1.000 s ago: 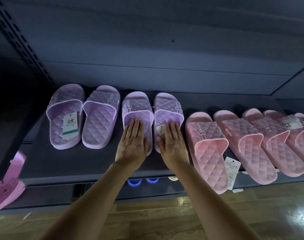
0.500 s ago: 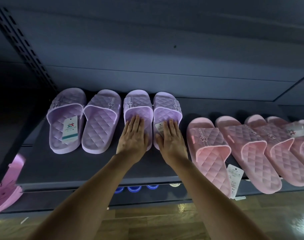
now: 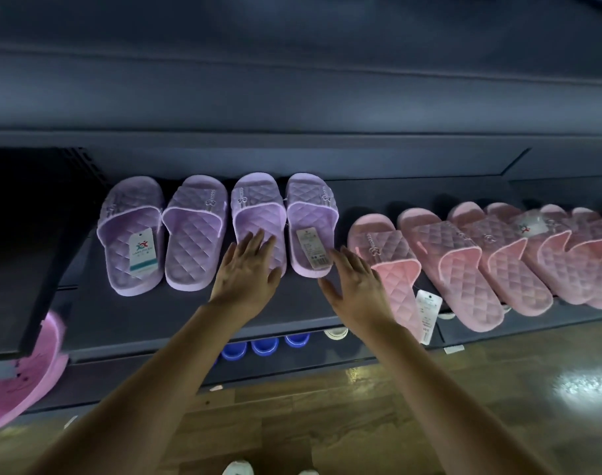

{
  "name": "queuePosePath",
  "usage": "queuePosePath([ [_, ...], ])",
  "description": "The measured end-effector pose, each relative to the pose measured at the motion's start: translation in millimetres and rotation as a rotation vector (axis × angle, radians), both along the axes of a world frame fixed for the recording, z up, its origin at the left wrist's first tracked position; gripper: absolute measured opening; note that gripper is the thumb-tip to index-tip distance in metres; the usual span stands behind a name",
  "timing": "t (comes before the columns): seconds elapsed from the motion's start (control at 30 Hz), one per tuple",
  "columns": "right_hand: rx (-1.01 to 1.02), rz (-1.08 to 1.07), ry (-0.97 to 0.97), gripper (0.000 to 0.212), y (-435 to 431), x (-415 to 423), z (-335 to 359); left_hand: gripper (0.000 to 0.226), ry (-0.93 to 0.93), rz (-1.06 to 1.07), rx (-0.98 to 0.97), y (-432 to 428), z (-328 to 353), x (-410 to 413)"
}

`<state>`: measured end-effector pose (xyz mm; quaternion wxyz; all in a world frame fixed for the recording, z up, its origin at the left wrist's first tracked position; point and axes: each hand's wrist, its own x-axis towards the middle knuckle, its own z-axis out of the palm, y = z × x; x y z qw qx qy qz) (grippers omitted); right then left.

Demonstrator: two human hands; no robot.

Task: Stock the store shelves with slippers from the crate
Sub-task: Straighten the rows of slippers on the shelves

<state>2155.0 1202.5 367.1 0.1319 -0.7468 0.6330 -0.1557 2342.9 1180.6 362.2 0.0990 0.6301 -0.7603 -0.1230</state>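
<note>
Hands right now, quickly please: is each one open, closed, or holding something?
Left hand: open, fingers straight over a lilac slipper.
Right hand: open, fingers spread, holding nothing.

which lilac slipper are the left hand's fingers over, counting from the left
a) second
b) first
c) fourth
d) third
d: the left hand reaches with straight fingers over the insole of the third lilac slipper, the one just left of the tagged fourth.
</note>
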Motion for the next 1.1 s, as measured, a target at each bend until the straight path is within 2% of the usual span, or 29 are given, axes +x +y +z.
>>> queuePosePath([
  [0.17, 0.066, 0.109, 0.026, 0.062, -7, 1, -12, 0.061, -0.049, -0.106, 0.061, -1, -12, 3],
  [0.3, -0.038, 0.141, 0.004, 0.069, -32, 19, -41, 0.057, -0.036, -0.147, -0.004, -10, -36, 7],
  [0.47, -0.129, 0.176, 0.048, 0.054, -47, 22, -55, 0.064, -0.032, -0.210, -0.150, -13, -57, 12],
  [0.73, -0.120, 0.205, 0.046, 0.056, -48, 12, -58, 0.076, -0.017, -0.175, -0.145, -12, -57, 6],
  [0.93, -0.081, 0.174, -0.006, 0.063, -40, 13, -44, 0.056, 0.028, -0.170, -0.081, -7, -34, 1],
  [1.1, -0.186, 0.160, 0.010, 0.047, -20, -10, -15, 0.054, 0.053, -0.145, -0.090, 3, -12, -24],
])
